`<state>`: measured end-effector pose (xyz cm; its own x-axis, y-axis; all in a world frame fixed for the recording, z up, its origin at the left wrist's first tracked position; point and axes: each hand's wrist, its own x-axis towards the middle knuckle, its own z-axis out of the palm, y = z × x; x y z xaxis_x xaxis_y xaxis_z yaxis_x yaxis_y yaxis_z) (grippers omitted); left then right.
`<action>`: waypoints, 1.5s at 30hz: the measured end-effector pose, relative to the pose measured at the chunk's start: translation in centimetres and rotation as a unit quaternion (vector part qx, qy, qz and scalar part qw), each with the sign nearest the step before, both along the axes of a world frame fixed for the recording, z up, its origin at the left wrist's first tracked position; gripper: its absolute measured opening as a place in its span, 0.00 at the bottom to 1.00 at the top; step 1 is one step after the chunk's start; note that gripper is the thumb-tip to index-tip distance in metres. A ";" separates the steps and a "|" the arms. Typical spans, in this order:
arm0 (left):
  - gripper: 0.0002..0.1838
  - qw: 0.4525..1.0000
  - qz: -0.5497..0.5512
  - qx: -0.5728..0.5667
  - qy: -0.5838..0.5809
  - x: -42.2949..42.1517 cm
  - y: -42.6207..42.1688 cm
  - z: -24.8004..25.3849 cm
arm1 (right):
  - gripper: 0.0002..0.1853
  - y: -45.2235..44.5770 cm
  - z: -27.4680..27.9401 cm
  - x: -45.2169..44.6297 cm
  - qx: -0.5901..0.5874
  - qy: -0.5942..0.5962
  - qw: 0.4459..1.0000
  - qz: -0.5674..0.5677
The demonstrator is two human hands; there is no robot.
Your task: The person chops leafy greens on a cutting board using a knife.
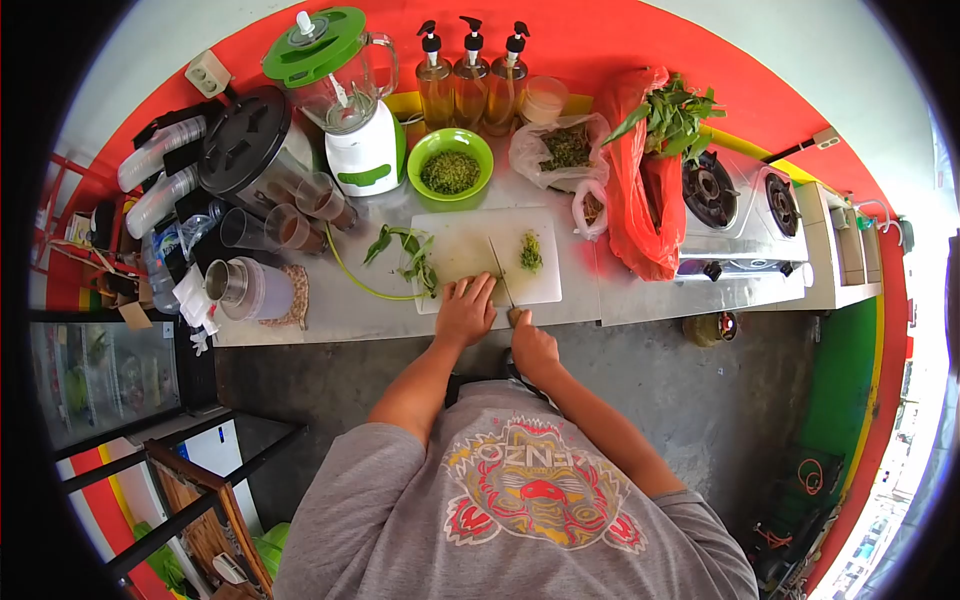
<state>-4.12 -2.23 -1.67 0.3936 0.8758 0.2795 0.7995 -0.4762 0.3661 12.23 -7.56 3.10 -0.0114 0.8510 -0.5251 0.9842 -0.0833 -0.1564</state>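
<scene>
My right hand (535,348) is wrapped round the handle of a knife (502,272), its blade over the white cutting board (470,225). Just left of the blade, my left hand (466,309) rests on the board's front part with its fingers close together; whatever lies under the fingertips is too small to make out. A small pile of chopped greens (530,252) sits on the board, right of the blade. Leafy stems (410,252) lie across the board's left edge. Behind the board stands a green bowl (428,143) with chopped greens inside.
A blender (362,150), dark lidded container (245,145) and plastic cups (292,228) stand at the left. Pump bottles (470,90) line the wall. Bags of greens (566,150), a red bag (640,215) and a gas stove (745,235) are to the right.
</scene>
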 end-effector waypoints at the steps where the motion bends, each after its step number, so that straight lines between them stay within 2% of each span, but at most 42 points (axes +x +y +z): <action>1: 0.25 1.000 -0.001 0.000 0.001 0.0 -0.1 0.1 | 0.29 0.6 0.3 0.1 0.000 0.001 1.000 -0.001; 3: 0.25 1.000 -0.003 0.003 0.010 0.0 -0.1 0.4 | 0.24 1.6 1.1 0.4 0.004 0.038 0.999 -0.006; 7: 0.23 1.000 0.002 0.010 -0.001 -0.1 0.2 -0.3 | 0.23 -0.4 1.3 -0.1 0.046 0.018 0.999 -0.007; 9: 0.22 1.000 0.015 -0.005 -0.015 -0.1 0.1 -0.3 | 0.24 -1.2 0.6 -0.5 -0.001 0.025 0.999 -0.035; 14: 0.18 0.998 0.015 -0.030 -0.044 0.0 0.1 0.3 | 0.24 0.6 1.0 0.3 0.007 0.020 1.000 -0.005; 16: 0.17 0.999 -0.003 -0.021 -0.045 -0.3 0.4 0.3 | 0.20 0.4 2.1 0.6 0.017 -0.005 0.999 0.032; 17: 0.16 0.998 0.004 -0.017 -0.054 -0.1 0.3 0.0 | 0.20 0.0 2.2 0.6 0.027 0.001 0.999 0.019; 19: 0.16 0.998 0.003 -0.009 -0.061 -0.2 0.5 -0.4 | 0.22 -1.6 1.6 0.2 -0.026 0.027 0.999 -0.012; 23: 0.14 0.996 0.038 0.005 -0.077 0.8 0.6 -0.2 | 0.22 -0.9 0.1 0.5 -0.010 0.026 0.999 -0.023; 28: 0.09 0.995 0.076 -0.001 -0.060 2.2 1.0 1.0 | 0.23 0.6 3.5 1.0 -0.045 0.013 0.998 0.029; 31: 0.07 0.993 0.101 -0.028 -0.051 2.5 1.7 1.8 | 0.28 -1.4 1.9 0.7 -0.018 0.054 0.998 -0.029; 33: 0.06 0.987 0.123 -0.084 -0.060 2.7 2.0 1.8 | 0.28 -1.6 0.8 0.2 -0.011 0.062 0.997 -0.044; 34: 0.06 0.989 0.114 -0.055 -0.078 2.6 2.3 1.7 | 0.28 -1.5 0.5 0.2 -0.007 0.064 0.997 -0.053; 35: 0.06 0.989 0.115 -0.053 -0.079 2.7 2.7 1.5 | 0.28 -0.9 0.2 0.4 -0.005 0.063 0.997 -0.052; 37: 0.05 0.980 0.134 -0.127 -0.075 3.0 2.9 2.2 | 0.27 0.4 0.9 0.5 0.000 0.062 0.998 -0.020; 41: 0.04 0.982 0.138 -0.119 -0.041 3.2 2.9 2.9 | 0.26 -0.3 1.4 0.5 -0.011 0.049 0.999 -0.004; 45: 0.06 0.986 0.143 -0.084 -0.023 3.6 1.9 2.7 | 0.23 -1.5 -0.6 0.2 0.004 0.046 0.998 -0.051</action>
